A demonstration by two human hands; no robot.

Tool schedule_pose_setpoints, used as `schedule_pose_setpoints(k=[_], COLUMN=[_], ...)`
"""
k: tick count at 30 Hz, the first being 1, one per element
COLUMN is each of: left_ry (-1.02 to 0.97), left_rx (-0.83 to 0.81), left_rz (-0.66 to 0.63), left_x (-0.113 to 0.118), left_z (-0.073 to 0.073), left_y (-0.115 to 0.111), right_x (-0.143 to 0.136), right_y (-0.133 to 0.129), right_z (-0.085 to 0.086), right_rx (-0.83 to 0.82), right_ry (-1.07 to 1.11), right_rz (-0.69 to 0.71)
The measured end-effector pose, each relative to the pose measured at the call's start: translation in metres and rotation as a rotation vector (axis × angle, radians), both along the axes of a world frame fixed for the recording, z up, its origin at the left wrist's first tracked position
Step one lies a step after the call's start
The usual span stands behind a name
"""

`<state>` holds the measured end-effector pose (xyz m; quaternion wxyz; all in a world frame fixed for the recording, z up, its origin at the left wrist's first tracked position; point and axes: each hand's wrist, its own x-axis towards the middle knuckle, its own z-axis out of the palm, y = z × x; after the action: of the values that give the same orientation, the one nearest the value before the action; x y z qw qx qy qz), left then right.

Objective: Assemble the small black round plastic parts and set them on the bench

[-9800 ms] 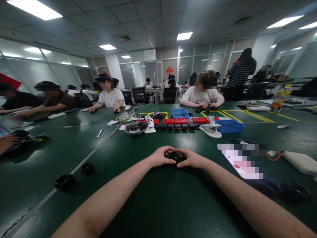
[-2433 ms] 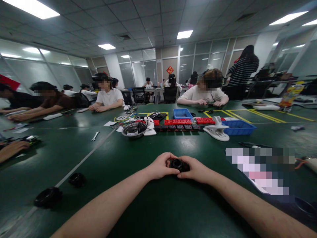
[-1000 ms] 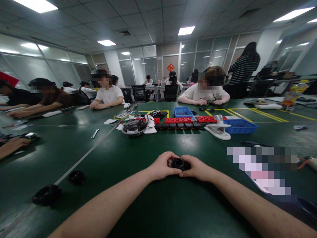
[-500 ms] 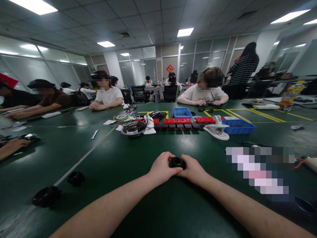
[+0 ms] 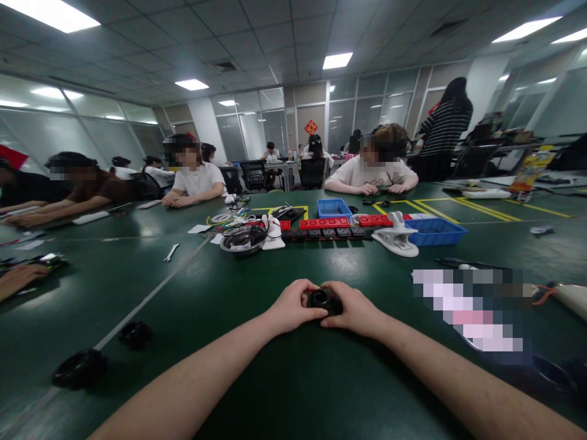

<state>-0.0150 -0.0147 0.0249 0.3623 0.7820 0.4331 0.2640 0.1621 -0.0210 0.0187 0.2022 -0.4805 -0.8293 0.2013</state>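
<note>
In front of me, a small black ring-shaped part (image 5: 320,298) with a round hole facing up is held low over the green table. My left hand (image 5: 290,307) is closed on its left side, thumb along the near edge and fingers curled behind. From the other side, my right hand (image 5: 355,308) curves around it, with fingertips at the far edge and thumb near the front. Dark shade under the right palm hides the part's right side. Two more black ring-like parts lie at the left, a larger one (image 5: 80,368) and a smaller one (image 5: 136,335).
Farther back are a metal bowl (image 5: 243,239) of cables, a red power strip (image 5: 324,223), a white clamp base (image 5: 398,237) and a blue bin (image 5: 435,232). A wrench (image 5: 171,252) lies left; a blurred-out object (image 5: 472,315) lies right. Co-workers sit across the table.
My right hand's fingers have shifted around the ring-shaped part, and its thumb now shows at the front. The left hand keeps its hold. The whole view has moved slightly.
</note>
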Motion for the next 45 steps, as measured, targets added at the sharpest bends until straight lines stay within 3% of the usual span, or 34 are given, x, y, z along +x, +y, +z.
schedule_pose_setpoints(k=[5,8,16,22,30,45], left_ry=[-0.018,-0.021,0.056,0.042,0.076,0.16], left_rx=[-0.145,-0.185,0.032,0.064,0.106,0.135], left_rz=[-0.204,-0.274,-0.245,-0.3,-0.301,-0.24], left_x=[-0.004,-0.005,-0.007,-0.009,-0.008,-0.004], left_z=[0.004,0.007,0.014,0.019,0.02,0.026], left_y=[0.001,-0.002,-0.005,-0.004,-0.001,-0.011], right_x=[0.009,0.011,0.011,0.012,0.01,0.007], right_y=[0.004,0.005,0.006,0.006,0.004,0.003], right_z=[0.009,0.011,0.01,0.013,0.017,0.012], right_rx=[-0.219,-0.24,-0.201,-0.245,-0.431,-0.453], right_ry=[0.025,0.0,-0.015,0.013,0.151,0.168], right_rz=[0.23,0.279,0.331,0.297,0.318,0.297])
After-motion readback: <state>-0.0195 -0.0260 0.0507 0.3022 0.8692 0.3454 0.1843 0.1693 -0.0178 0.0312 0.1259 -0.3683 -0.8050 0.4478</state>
